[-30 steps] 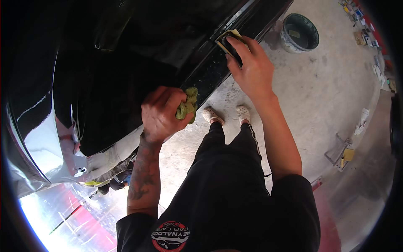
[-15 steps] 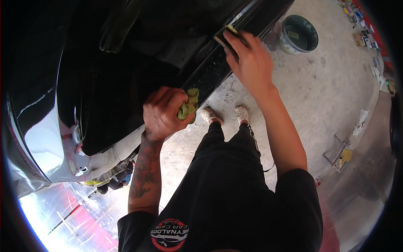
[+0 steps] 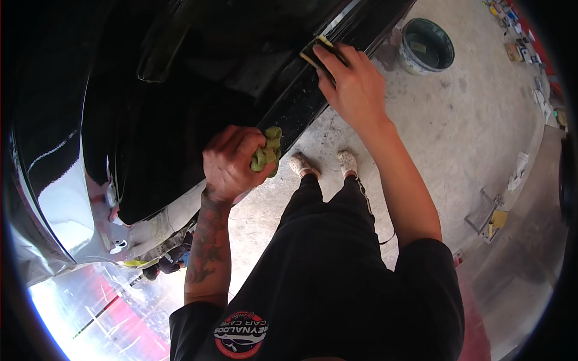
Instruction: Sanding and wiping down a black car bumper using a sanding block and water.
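A glossy black car panel (image 3: pixel 174 120) fills the upper left. My left hand (image 3: pixel 232 161) is closed round a crumpled yellow-green cloth (image 3: pixel 265 153), which bulges out past the fingers by the panel's lower edge. Farther along that edge, my right hand (image 3: pixel 356 84) presses a small dark sanding block (image 3: pixel 313 53) with a yellowish edge flat to the panel. The thumb lies on its near side and the fingers on top. The block's underside is hidden.
On the concrete floor stands a dark bucket (image 3: pixel 427 47) of water, right of the car. Several containers (image 3: pixel 512 21) line the far right wall. A metal frame (image 3: pixel 483 216) with a yellow piece lies at right. Another person (image 3: pixel 168 262) is low at the lower left.
My right hand and the block have shifted slightly left along the panel. The left hand keeps the cloth in nearly the same place.
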Demonstrator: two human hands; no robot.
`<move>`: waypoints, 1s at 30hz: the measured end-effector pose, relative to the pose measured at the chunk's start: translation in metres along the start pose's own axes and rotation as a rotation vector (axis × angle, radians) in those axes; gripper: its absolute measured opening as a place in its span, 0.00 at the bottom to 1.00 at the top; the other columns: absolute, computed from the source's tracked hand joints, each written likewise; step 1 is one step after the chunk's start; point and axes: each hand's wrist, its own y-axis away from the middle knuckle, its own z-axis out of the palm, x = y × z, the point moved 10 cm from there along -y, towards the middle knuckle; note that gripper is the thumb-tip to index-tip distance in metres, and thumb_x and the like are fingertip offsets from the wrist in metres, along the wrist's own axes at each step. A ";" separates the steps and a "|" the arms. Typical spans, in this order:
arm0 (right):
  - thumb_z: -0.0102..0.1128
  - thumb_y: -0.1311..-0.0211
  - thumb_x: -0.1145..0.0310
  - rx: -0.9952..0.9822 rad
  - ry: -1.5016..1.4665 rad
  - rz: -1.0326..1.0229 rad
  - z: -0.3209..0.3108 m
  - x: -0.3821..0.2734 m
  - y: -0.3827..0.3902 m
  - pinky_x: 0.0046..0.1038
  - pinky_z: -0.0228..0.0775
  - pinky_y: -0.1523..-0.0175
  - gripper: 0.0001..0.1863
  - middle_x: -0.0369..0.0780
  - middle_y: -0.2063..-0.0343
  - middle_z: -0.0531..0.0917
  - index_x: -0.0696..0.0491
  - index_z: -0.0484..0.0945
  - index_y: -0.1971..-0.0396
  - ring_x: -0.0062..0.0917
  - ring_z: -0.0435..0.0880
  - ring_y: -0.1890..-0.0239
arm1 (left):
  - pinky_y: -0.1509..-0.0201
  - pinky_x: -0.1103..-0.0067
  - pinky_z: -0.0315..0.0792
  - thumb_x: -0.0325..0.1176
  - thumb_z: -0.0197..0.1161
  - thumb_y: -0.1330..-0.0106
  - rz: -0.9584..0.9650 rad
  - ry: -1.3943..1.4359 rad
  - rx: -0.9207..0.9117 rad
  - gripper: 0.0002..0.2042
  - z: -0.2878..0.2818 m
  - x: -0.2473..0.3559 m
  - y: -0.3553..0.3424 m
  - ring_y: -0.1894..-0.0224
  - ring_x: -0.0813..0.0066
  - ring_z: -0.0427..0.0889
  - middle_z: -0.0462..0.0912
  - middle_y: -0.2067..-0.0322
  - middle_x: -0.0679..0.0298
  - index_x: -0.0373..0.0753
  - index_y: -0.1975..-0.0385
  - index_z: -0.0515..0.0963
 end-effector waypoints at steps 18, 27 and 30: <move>0.73 0.48 0.68 0.051 -0.040 0.028 -0.003 0.014 -0.026 0.36 0.83 0.59 0.23 0.34 0.57 0.82 0.41 0.84 0.48 0.32 0.84 0.60 | 0.65 0.71 0.79 0.29 0.77 0.63 0.000 -0.002 0.000 0.16 0.002 0.000 -0.002 0.67 0.66 0.84 0.86 0.67 0.67 0.42 0.72 0.79; 0.72 0.47 0.68 -0.004 -0.028 0.016 -0.007 0.011 -0.020 0.37 0.83 0.58 0.23 0.34 0.58 0.82 0.41 0.84 0.49 0.32 0.85 0.59 | 0.66 0.71 0.79 0.28 0.76 0.63 0.009 -0.014 0.007 0.16 0.000 0.001 -0.002 0.67 0.66 0.84 0.86 0.68 0.67 0.42 0.72 0.79; 0.73 0.49 0.68 0.075 -0.066 0.090 -0.003 0.016 -0.021 0.36 0.83 0.58 0.23 0.33 0.58 0.82 0.40 0.84 0.49 0.32 0.85 0.59 | 0.66 0.71 0.79 0.28 0.76 0.62 0.005 -0.011 -0.002 0.16 0.002 0.002 -0.001 0.67 0.65 0.84 0.86 0.68 0.66 0.42 0.72 0.78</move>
